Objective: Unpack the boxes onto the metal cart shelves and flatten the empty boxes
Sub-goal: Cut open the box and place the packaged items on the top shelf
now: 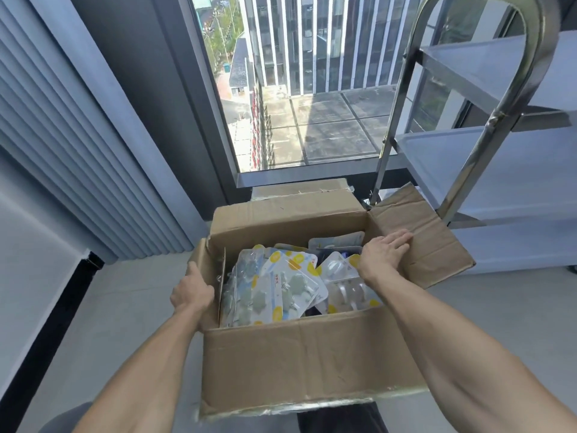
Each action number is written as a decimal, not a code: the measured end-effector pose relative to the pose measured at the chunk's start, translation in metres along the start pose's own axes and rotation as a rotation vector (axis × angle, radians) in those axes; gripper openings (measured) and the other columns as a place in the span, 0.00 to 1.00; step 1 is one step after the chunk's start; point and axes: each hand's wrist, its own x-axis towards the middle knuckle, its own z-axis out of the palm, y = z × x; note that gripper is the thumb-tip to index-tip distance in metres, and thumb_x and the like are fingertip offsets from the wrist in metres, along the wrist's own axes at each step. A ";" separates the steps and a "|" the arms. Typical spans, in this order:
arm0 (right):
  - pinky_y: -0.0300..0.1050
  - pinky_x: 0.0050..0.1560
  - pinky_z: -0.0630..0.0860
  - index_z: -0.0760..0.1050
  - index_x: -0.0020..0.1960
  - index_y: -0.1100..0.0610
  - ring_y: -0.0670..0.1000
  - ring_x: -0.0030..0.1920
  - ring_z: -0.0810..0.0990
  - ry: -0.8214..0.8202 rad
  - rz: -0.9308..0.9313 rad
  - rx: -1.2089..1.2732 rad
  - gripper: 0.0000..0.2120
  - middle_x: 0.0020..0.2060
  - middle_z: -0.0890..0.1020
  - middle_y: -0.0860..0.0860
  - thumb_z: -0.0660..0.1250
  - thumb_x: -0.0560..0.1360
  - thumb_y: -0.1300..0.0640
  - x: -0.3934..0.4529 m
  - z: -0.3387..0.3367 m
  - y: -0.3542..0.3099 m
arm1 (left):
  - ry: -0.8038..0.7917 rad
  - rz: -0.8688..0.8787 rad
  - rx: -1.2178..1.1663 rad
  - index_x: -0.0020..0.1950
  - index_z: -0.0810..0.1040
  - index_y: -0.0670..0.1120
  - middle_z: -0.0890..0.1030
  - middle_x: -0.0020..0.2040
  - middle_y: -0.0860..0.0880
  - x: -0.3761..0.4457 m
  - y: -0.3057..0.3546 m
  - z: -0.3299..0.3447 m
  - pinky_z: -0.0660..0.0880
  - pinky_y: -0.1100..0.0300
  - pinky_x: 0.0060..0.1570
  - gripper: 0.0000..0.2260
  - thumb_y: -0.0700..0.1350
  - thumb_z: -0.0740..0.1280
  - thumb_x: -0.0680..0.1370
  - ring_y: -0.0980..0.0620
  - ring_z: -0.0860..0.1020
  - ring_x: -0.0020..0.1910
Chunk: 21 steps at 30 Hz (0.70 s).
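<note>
Open box [299, 348] between both hands' fingers [396, 242]

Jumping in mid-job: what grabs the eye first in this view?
The open cardboard box at centre, crammed with blister packs. The left hand grips its left wall while the right hand presses flat on the right flap. The metal cart stands at right, its visible shelves bare.

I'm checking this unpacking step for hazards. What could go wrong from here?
1. The packets lie in a loose, slanted heap inside the open box; if it tips, they may slide out.
2. The left hand grips only the side flap and the right hand presses flat on the creased right flap, so either flap might bend or tear.
3. The metal cart stands close on the right; that flap could catch on its frame.
</note>
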 end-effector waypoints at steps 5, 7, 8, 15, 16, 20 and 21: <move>0.51 0.61 0.69 0.74 0.62 0.57 0.58 0.65 0.69 0.150 -0.527 0.104 0.16 0.62 0.74 0.57 0.64 0.75 0.55 -0.003 0.010 -0.003 | -0.089 -0.014 0.219 0.77 0.55 0.44 0.64 0.74 0.32 0.007 0.020 -0.004 0.71 0.47 0.63 0.31 0.42 0.66 0.77 0.35 0.66 0.71; 0.52 0.59 0.72 0.73 0.63 0.58 0.59 0.64 0.73 -0.014 -0.525 0.182 0.17 0.61 0.76 0.56 0.66 0.75 0.56 -0.010 0.010 -0.019 | 0.037 0.110 0.357 0.79 0.53 0.46 0.54 0.78 0.33 0.009 0.027 -0.009 0.66 0.44 0.68 0.35 0.44 0.68 0.77 0.34 0.57 0.76; 0.51 0.57 0.74 0.73 0.64 0.58 0.59 0.62 0.75 -0.066 -0.494 0.229 0.18 0.60 0.77 0.56 0.67 0.75 0.57 -0.012 0.010 -0.028 | 0.113 0.209 0.348 0.77 0.58 0.46 0.57 0.77 0.35 0.010 0.032 -0.010 0.66 0.44 0.68 0.33 0.44 0.68 0.76 0.36 0.58 0.75; 0.50 0.53 0.70 0.76 0.52 0.61 0.59 0.56 0.74 0.046 -0.563 0.479 0.09 0.53 0.77 0.57 0.62 0.74 0.61 -0.019 0.012 -0.066 | -0.121 0.444 0.019 0.56 0.78 0.46 0.80 0.55 0.45 -0.007 0.085 0.000 0.74 0.54 0.47 0.13 0.39 0.62 0.74 0.42 0.79 0.56; 0.49 0.51 0.71 0.76 0.50 0.61 0.59 0.54 0.75 0.059 -0.559 0.523 0.08 0.51 0.78 0.57 0.61 0.74 0.60 -0.020 0.012 -0.067 | -0.144 0.416 0.028 0.53 0.78 0.46 0.81 0.54 0.45 -0.011 0.089 0.007 0.74 0.54 0.46 0.09 0.41 0.62 0.75 0.41 0.79 0.55; 0.48 0.46 0.74 0.79 0.48 0.58 0.56 0.51 0.77 0.106 -0.663 0.560 0.09 0.47 0.80 0.54 0.64 0.74 0.55 -0.033 0.009 -0.077 | -0.212 0.172 0.099 0.61 0.78 0.45 0.80 0.61 0.44 -0.025 0.092 0.031 0.74 0.56 0.54 0.15 0.53 0.64 0.79 0.43 0.78 0.61; 0.47 0.44 0.73 0.80 0.46 0.57 0.56 0.50 0.78 0.082 -0.697 0.558 0.09 0.45 0.81 0.53 0.64 0.73 0.54 -0.039 0.010 -0.081 | -0.217 0.129 0.113 0.62 0.78 0.45 0.79 0.62 0.44 -0.027 0.089 0.035 0.74 0.56 0.55 0.17 0.53 0.63 0.80 0.44 0.78 0.62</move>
